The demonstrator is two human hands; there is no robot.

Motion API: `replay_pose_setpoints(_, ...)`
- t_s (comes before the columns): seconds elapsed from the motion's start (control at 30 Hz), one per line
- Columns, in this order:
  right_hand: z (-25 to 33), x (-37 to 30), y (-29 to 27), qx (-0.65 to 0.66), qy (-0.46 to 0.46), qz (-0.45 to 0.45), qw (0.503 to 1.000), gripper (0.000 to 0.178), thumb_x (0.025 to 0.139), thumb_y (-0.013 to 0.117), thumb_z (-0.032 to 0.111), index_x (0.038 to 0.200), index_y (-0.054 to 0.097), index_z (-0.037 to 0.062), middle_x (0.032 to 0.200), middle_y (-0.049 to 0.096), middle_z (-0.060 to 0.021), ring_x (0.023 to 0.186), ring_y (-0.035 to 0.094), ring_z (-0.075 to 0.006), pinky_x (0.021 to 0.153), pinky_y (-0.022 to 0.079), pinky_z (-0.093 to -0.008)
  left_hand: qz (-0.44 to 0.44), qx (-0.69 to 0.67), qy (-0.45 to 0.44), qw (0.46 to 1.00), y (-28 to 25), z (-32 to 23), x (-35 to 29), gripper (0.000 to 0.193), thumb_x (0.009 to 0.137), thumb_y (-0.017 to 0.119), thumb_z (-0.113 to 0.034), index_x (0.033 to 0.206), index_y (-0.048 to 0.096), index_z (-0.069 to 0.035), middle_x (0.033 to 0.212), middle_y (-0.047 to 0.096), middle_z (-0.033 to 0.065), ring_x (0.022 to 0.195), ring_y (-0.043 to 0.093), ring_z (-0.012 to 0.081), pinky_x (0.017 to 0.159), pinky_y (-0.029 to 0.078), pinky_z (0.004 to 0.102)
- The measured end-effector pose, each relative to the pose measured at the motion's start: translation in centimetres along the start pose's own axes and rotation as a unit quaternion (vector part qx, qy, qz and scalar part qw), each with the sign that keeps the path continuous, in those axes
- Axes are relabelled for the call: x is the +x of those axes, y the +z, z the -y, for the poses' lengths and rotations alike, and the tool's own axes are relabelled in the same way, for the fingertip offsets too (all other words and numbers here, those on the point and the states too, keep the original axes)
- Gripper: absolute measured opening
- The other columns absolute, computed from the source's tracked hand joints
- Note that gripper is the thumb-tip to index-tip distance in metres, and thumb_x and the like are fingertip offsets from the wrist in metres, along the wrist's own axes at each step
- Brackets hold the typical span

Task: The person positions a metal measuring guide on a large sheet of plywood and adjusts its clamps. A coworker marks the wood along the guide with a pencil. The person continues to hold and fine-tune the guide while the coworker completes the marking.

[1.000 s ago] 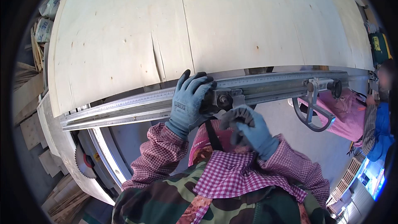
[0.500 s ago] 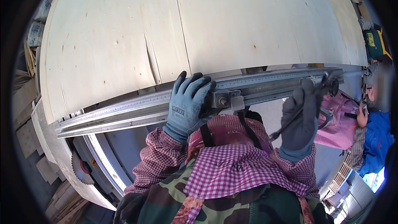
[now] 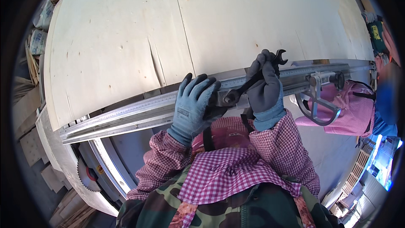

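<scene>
A long metal rail with a ruler scale runs along the near edge of a large pale plywood sheet. My left hand, in a blue-grey coated glove, grips the rail beside a small metal stop block, its fingers curled over the far side. My right hand, gloved alike, holds a dark wrench. The wrench's near end sits on the block's bolt, and its open jaw points up and away over the sheet. My left fingertips on the block are partly hidden.
A metal fitting with a looped handle sits on the rail at right. Beyond it lies pink checkered cloth with a black strap. A toothed circular saw blade is at lower left, near wood offcuts. A blurred person in blue is far right.
My right hand has moved left from the looped-handle fitting to the stop block, bringing the wrench onto its bolt. My left hand has stayed in place. The person at right has shifted.
</scene>
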State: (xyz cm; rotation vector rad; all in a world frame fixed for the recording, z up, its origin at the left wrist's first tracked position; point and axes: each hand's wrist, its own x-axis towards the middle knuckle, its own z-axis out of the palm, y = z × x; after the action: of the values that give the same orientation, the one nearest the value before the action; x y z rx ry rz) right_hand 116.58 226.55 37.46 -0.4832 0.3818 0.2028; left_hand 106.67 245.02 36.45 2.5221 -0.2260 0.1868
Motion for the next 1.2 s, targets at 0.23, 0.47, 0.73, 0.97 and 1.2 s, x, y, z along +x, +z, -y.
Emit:
replay_pose_setpoints(0.23, -2.3, 1.4, 4.3, -0.142, 0.043, -0.06, 0.987, 0.021, 0.098, 0.057, 0.003, 0.119, 0.058, 0.0076, 0.114, 0.067, -0.0083, 0.102, 0.066, -0.0158, 0.091, 0.057, -0.0249, 0.009, 0.101, -0.058, 0.993, -2.3, 0.8, -2.6, 0.086, 0.074, 0.074, -0.059, 0.14, 0.05, -0.009, 0.137, 0.052, 0.0116, 0.135, 0.043, 0.0323, 0.117, 0.021, 0.0599)
replay_pose_setpoints(0.47, -2.9, 2.3, 7.4, -0.407, 0.127, -0.101, 0.899, 0.023, 0.098, 0.054, 0.007, 0.12, 0.048, 0.0102, 0.106, 0.067, -0.0112, 0.073, 0.061, -0.0122, 0.049, 0.047, -0.0177, 0.039, 0.12, -0.074, 0.989, -2.1, 1.4, -2.8, 0.092, 0.073, 0.072, -0.066, 0.139, 0.049, -0.008, 0.138, 0.051, 0.0143, 0.132, 0.046, 0.0334, 0.114, 0.028, 0.0585)
replay_pose_setpoints(0.73, -2.8, 3.6, 7.7, -0.541, 0.149, -0.113, 0.82, 0.028, 0.093, 0.061, 0.015, 0.109, 0.038, 0.0111, 0.078, 0.053, -0.0042, 0.06, 0.055, -0.013, 0.046, 0.041, -0.025, 0.005, 0.123, -0.053, 0.991, -1.3, 0.4, -2.4, 0.09, 0.072, 0.073, -0.063, 0.136, 0.051, -0.003, 0.131, 0.052, 0.0193, 0.122, 0.048, 0.0396, 0.106, 0.037, 0.0562)
replay_pose_setpoints(0.97, -1.7, 4.4, 8.5, -0.438, 0.217, -0.046, 0.871, 0.028, 0.093, 0.067, 0.032, 0.101, 0.047, 0.0149, 0.073, 0.057, -0.0037, 0.062, 0.059, -0.0186, 0.05, 0.046, -0.0319, 0.011, 0.099, -0.081, 0.992, -2.2, 0.1, -2.3, 0.094, 0.068, 0.076, -0.059, 0.136, 0.048, -0.001, 0.131, 0.05, 0.0197, 0.124, 0.045, 0.0389, 0.109, 0.033, 0.0556)
replay_pose_setpoints(1.2, 0.1, 11.1, 2.3, -0.173, 0.195, -0.047, 0.964, 0.045, 0.092, 0.058, 0.059, 0.093, 0.067, 0.0146, 0.077, 0.06, -0.0031, 0.059, 0.054, -0.0119, 0.045, 0.047, -0.026, 0.083, 0.036, -0.007, 0.996, -4.1, 2.6, -3.2, 0.097, 0.073, 0.076, -0.052, 0.146, 0.037, 0.0, 0.144, 0.043, 0.0233, 0.134, 0.041, 0.0402, 0.115, 0.028, 0.0548)
